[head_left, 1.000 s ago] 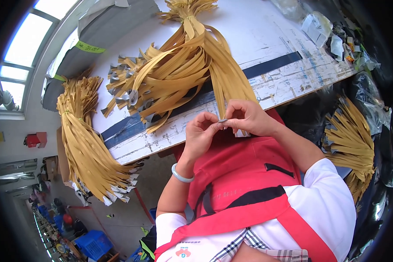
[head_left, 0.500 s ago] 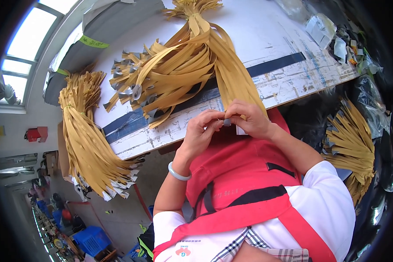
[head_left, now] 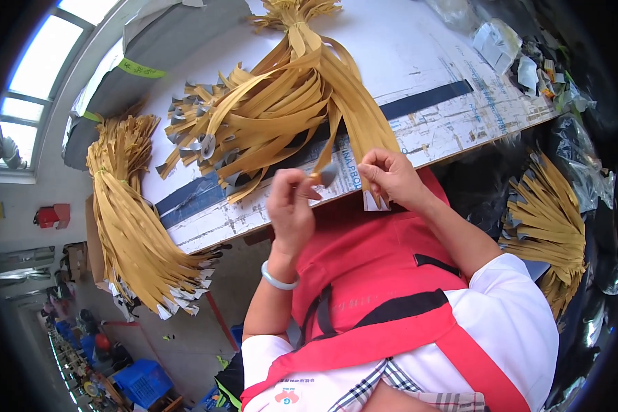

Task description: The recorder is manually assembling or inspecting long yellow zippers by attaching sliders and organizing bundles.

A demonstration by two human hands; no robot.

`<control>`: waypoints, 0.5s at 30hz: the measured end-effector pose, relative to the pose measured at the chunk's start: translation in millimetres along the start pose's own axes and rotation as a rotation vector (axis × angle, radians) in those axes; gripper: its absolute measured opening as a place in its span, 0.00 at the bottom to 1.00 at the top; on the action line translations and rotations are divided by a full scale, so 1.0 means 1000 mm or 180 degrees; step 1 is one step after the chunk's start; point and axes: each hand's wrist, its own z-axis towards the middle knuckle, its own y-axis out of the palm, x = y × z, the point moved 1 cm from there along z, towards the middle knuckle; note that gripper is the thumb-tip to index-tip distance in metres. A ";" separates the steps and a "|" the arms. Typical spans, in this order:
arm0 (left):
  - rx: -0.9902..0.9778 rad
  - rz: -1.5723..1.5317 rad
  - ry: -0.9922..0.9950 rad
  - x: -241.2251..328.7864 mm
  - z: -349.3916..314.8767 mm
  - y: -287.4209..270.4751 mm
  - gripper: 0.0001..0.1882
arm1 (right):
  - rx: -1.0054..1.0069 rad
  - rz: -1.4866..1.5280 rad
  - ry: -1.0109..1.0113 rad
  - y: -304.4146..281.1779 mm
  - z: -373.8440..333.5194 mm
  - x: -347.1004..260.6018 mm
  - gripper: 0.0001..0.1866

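A tied bundle of mustard-yellow straps (head_left: pixel 295 99) lies on the table, many with grey ends fanned to the left. My left hand (head_left: pixel 292 209), in front of the table edge, pinches one yellow strap near its curled grey end (head_left: pixel 328 174); motion blurs the fingertips a little. To its right, my right hand (head_left: pixel 393 180) is closed with thumb and fingertips together. Whatever it pinches, if anything, is too small to make out. Just beside and under it, a group of straps (head_left: pixel 364 123) from the bundle runs to the table edge, with white ends (head_left: pixel 375 200) hanging over.
At the left, another yellow strap bundle (head_left: pixel 120 199) droops over the table's edge. A third bundle (head_left: pixel 553 230) sits low at the right by clear plastic bags (head_left: pixel 580 161). A dark blue band (head_left: pixel 426 99) runs along the worn white table (head_left: pixel 426 41). A blue crate (head_left: pixel 143 381) stands on the floor.
My hands were together at the grey strap end; now they are apart. The left has moved left with the strap end, and the right has stayed near the hanging straps.
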 end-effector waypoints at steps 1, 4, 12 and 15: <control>0.0452 -0.0088 0.0105 0.009 0.017 -0.020 0.02 | 0.0059 0.0002 0.0019 -0.014 -0.003 0.004 0.08; 0.1912 -0.0583 0.0314 0.036 0.055 -0.095 0.06 | 0.0458 -0.0596 0.0039 -0.052 -0.024 0.013 0.09; -0.0831 0.1236 0.0292 0.011 -0.015 -0.008 0.10 | 0.0122 -0.2412 0.0003 -0.017 -0.060 0.029 0.07; -0.1750 0.2419 0.1272 -0.009 -0.035 0.051 0.11 | 0.0408 -0.2533 -0.0445 -0.021 -0.050 0.033 0.07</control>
